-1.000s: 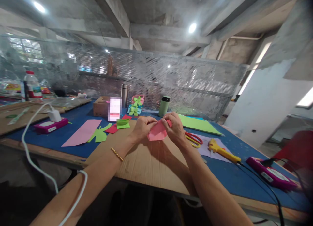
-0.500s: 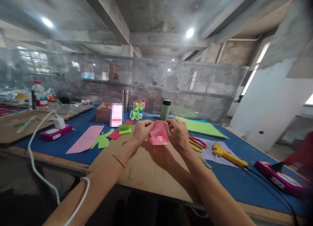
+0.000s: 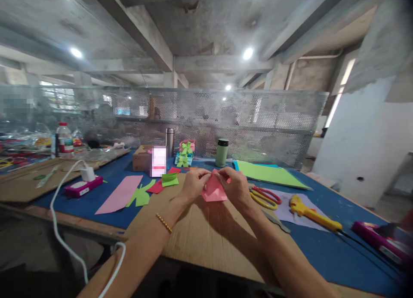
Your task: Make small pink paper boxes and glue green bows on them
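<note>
A folded pink paper piece (image 3: 215, 191) is held upright over the brown cardboard (image 3: 193, 229), its upper part coming to a narrow top. My left hand (image 3: 195, 184) pinches its upper left side, and my right hand (image 3: 235, 187) pinches the upper right, with the fingertips of both close together. Left of my hands are a folded green paper (image 3: 170, 179), red paper pieces (image 3: 156, 186), a green cut-out (image 3: 142, 195) and a flat pink sheet (image 3: 120, 195). Scissors with red and yellow handles (image 3: 264, 199) lie just right of my right hand.
A yellow glue gun (image 3: 314, 214) lies on pale purple paper at right, near a purple power strip (image 3: 382, 242). Green sheets (image 3: 272, 174), a green bottle (image 3: 222, 152), a steel flask (image 3: 169, 142) and a cardboard box (image 3: 142, 158) stand or lie farther back. A white cable (image 3: 53, 216) hangs left.
The top of the pink paper has gone from wide and open to drawn together, and my hands are closer to each other. The whole view has shifted slightly.
</note>
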A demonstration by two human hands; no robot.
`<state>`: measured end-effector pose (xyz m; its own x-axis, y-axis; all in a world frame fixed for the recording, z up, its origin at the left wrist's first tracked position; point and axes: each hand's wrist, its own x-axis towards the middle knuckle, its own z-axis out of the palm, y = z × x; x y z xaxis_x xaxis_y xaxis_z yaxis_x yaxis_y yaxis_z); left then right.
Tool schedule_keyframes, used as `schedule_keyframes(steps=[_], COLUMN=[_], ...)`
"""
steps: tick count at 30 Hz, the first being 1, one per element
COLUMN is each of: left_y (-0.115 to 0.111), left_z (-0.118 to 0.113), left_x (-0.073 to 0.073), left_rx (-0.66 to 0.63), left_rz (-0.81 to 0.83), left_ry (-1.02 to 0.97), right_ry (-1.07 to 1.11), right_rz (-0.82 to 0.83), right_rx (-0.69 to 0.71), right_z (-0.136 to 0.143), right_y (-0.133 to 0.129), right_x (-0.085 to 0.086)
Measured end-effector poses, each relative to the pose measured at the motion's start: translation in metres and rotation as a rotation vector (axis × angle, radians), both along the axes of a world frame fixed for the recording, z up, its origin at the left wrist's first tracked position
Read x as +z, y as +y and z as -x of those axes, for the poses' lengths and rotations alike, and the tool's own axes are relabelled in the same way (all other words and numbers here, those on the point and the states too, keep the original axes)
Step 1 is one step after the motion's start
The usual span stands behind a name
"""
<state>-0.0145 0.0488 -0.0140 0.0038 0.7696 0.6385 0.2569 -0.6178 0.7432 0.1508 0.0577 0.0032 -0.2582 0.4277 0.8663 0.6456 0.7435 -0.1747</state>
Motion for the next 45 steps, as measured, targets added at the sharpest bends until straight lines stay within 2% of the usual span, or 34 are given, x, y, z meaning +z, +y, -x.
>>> schedule_keyframes(steps=[10,18,21,26,39,45], left_y=[0.008,0.005,0.004,0.005,0.006,0.006], left_z=[0.005,0.004,0.004,0.003,0.003,0.005], left_x=[0.001,0.002,0.003,0.002,-0.001,0.000], left_rx=[0.082,0.103,0.094,0.070,-0.014,-0.032], left_rz=[-0.097,-0.119,-0.120,-0.112,-0.012,0.037], left_ry=[0.034,0.045,0.046,0.026,-0.099,-0.135], right_ry=[0.043,-0.102,-0.125,-0.118,0.009,-0.050], right_rz=[0.050,-0.173,-0.196,-0.152,0.080,0.055], right_rx=[0.064,-0.102,-0.118,-0.067,0.062,0.008], right_z=[0.000,0.001,0.001,0.001,0.003,0.000], right_y=[0.003,-0.004,-0.005,-0.002,-0.005,-0.008], right_x=[-0.001,0.003,0.003,0.001,0.000,0.001])
